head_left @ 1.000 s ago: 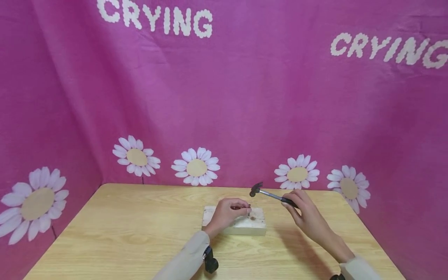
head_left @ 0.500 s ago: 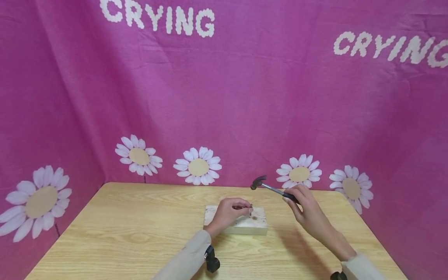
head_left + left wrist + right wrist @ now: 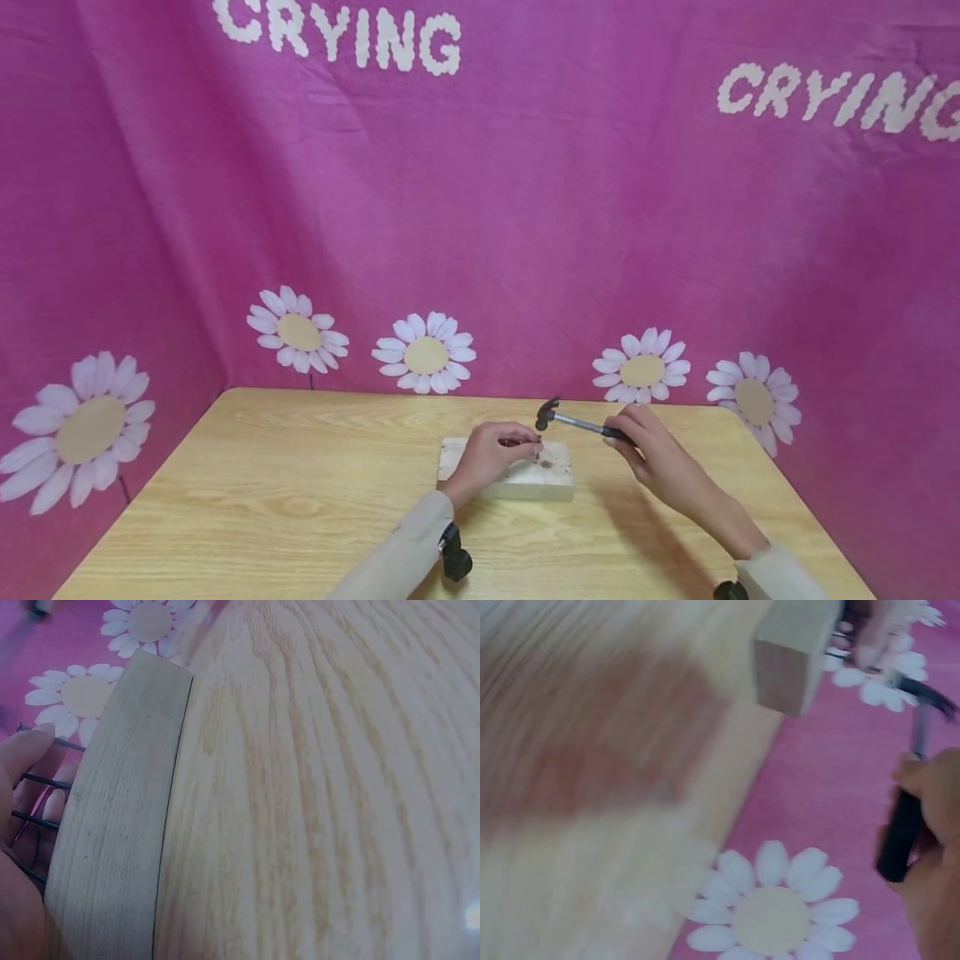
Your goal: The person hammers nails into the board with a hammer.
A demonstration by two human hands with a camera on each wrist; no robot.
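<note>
A pale wooden block (image 3: 557, 472) lies on the table, with several dark nails (image 3: 46, 781) standing from its top face in the left wrist view. My left hand (image 3: 487, 457) is over the block and pinches one nail (image 3: 71, 744) upright between thumb and fingertips, near the block's right part. My right hand (image 3: 663, 458) grips the black handle of a small claw hammer (image 3: 573, 422). The hammer's dark head is right at the top of the pinched nail; whether they touch I cannot tell. The right wrist view is blurred but shows the hammer handle (image 3: 902, 832) in my curled fingers.
The block rests on a light wood-grain table (image 3: 285, 475). A pink cloth (image 3: 525, 208) with white daisies and lettering hangs behind and at both sides, close to the table's edges. Black wrist cameras (image 3: 455, 557) sit on my sleeves.
The hammer head rose slightly between the two earlier frames and has now come down to the nail. My left hand keeps its pinch on the nail, and the block stays put.
</note>
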